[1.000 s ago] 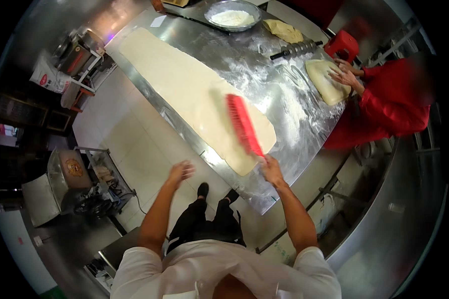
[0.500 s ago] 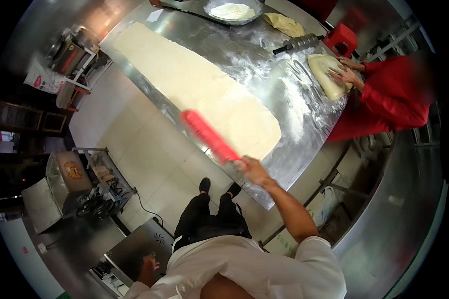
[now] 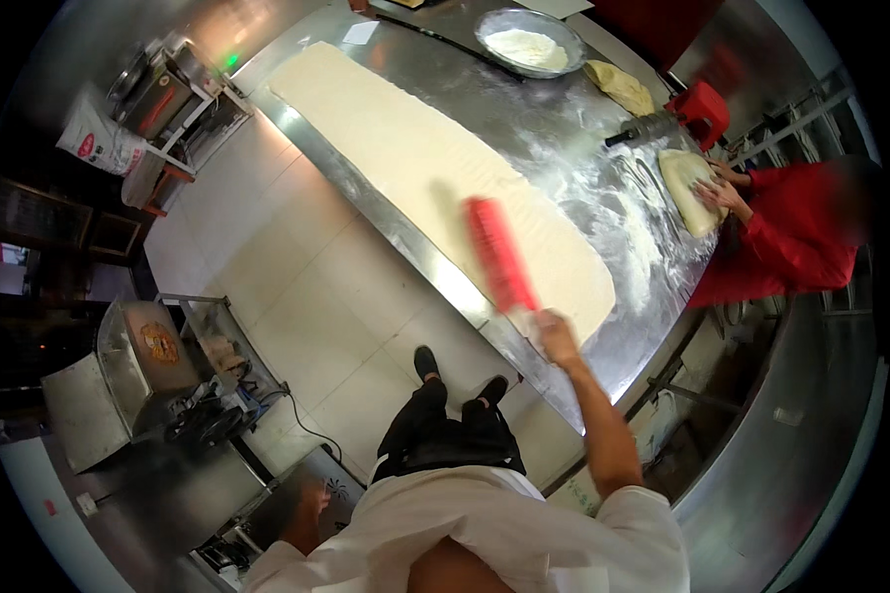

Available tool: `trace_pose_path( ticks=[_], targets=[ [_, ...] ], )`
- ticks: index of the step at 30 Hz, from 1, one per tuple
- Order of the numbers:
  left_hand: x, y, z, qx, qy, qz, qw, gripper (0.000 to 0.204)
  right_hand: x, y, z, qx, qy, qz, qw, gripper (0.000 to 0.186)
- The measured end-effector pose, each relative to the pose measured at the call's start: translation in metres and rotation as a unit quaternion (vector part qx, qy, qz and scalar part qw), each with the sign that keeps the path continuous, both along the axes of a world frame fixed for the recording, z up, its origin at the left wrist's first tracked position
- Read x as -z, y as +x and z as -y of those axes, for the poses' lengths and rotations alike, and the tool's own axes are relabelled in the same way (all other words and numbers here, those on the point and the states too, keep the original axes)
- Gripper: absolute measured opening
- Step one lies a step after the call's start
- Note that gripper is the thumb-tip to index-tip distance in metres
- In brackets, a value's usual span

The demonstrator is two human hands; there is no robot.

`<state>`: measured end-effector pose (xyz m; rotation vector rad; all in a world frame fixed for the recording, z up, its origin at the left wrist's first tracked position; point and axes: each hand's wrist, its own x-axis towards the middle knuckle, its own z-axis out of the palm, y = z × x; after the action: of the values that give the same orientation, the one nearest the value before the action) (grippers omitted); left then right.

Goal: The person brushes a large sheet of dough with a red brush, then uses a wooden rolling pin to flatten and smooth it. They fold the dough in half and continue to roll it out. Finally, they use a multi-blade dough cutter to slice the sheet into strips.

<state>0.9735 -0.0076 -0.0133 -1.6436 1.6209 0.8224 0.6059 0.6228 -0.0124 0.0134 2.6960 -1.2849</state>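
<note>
In the head view, the red brush [image 3: 501, 255] points away from the right hand [image 3: 558, 338], its long axis running forward and a little to that hand's left. It lies over the near part of a long dough sheet [image 3: 425, 148]; whether the bristles touch the dough cannot be told. The sheet's own long axis slants from just beyond the right hand to far ahead on its left, along the edge of the metal table [image 3: 445, 84], and looks narrower at the far end.

The right hand is closed around the brush's near end, fingers wrapped about the handle. The left hand [image 3: 313, 494] is well apart, low and to the left of the right one, away from the table; it is blurred, and how far open it is cannot be told. Ahead and to the right of the right hand, a co-worker's hands [image 3: 727, 188] rest on a thick dough piece [image 3: 687, 193].
</note>
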Motion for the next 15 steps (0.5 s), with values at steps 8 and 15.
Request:
trace_pose_path(
  ticks=[8,15],
  targets=[
    [-0.004,-0.155,0.083,0.017,0.036,-0.219,0.975,0.024,0.014,-0.081,0.102,0.055,-0.075,0.175,0.980,0.026],
    [-0.034,-0.060,0.108,-0.062,0.011,0.028,0.998,0.046,-0.058,-0.057,0.017,0.397,-0.161,0.176,0.886,0.028]
  ],
)
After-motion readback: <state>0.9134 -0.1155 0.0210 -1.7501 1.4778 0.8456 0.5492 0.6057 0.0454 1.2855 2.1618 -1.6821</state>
